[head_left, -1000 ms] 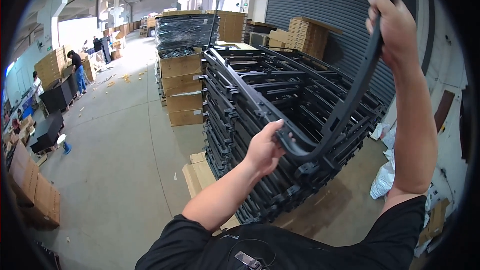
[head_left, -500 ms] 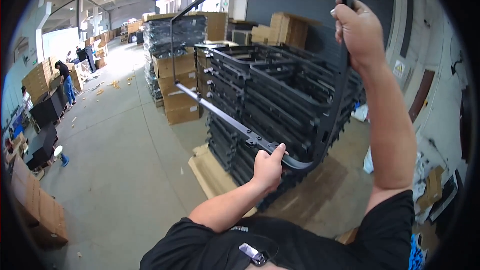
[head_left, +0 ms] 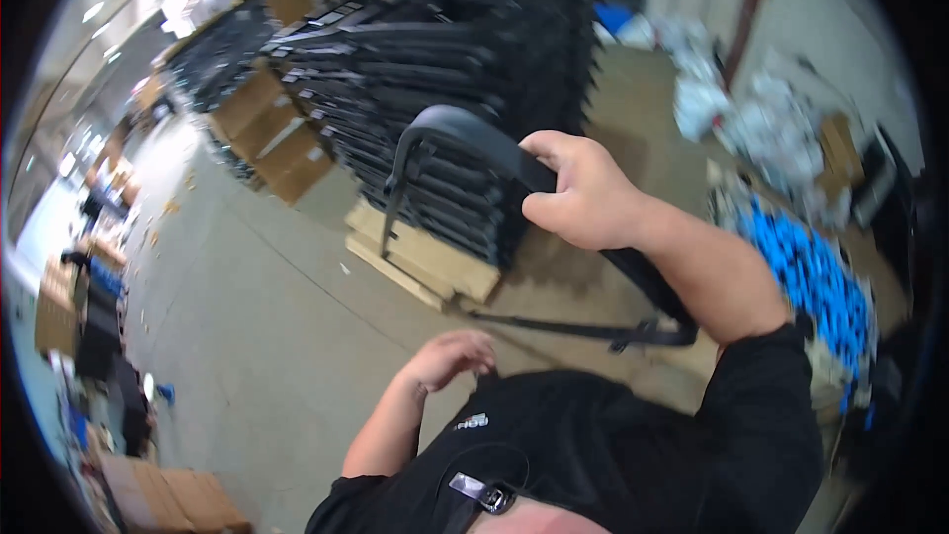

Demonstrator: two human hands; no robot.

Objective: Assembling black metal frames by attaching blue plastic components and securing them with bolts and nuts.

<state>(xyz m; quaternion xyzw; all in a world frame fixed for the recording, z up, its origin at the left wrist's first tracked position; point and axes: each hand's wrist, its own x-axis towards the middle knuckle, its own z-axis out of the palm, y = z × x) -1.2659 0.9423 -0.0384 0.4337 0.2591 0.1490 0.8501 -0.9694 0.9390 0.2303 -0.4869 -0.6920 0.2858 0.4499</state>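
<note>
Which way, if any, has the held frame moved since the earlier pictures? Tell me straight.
Yes: the held frame has moved away from the stack, toward the person's shirt.

Rectangular black frame with rounded corners (head_left: 474, 133): smooth, matt, evenly coated; metal in appearance. Stacked black frames (head_left: 425, 69): similar dull dark finish, pale glints along edges; blur hides finer texture. Brown cardboard boxes (head_left: 287, 138): matt paper faces. Pale tan slab beneath the stack (head_left: 465, 267): flat, unglossed; wood or cardboard, cannot tell. White crumpled bags (head_left: 781, 138): thin plastic, creased. Grey floor (head_left: 297, 356): smooth, concrete-like. Black short-sleeved shirt (head_left: 613, 425): soft matt cloth. Small silvery clip (head_left: 494, 499): glossy.
</note>
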